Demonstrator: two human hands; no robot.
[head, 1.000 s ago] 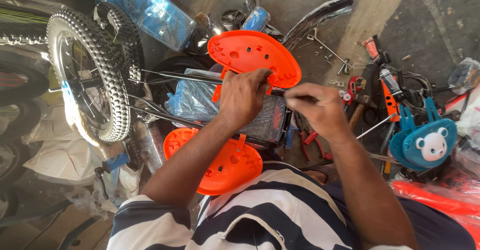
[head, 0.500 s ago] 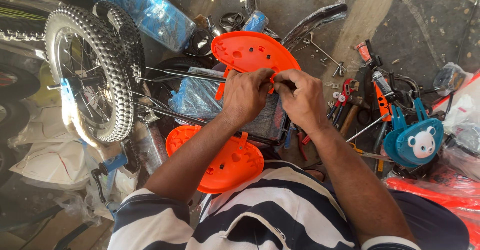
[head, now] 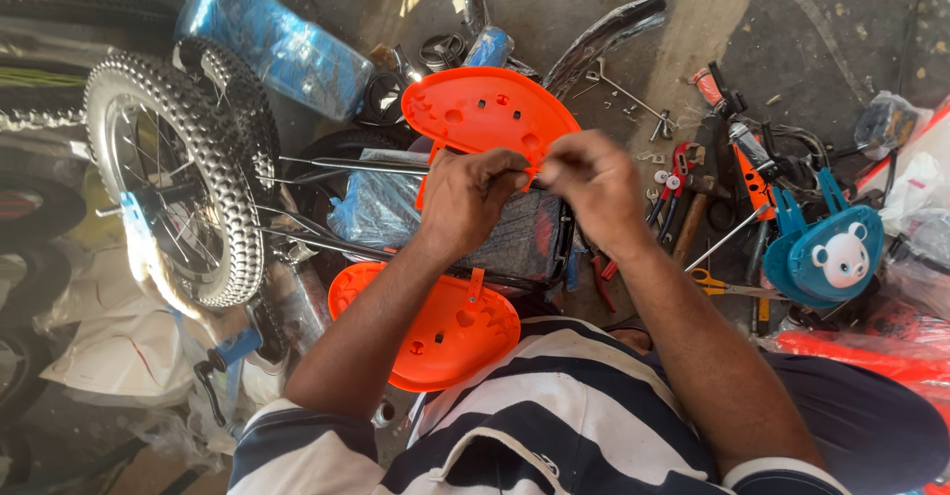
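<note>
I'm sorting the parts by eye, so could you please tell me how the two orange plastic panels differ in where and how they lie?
The upper orange panel lies farther from the person, just beyond both hands, left hand and right hand, which meet at its near edge. The lower orange panel lies close to the person's striped shirt, untouched, partly hidden behind the left forearm. Both are the same bright orange, rounded, with small holes.
</note>
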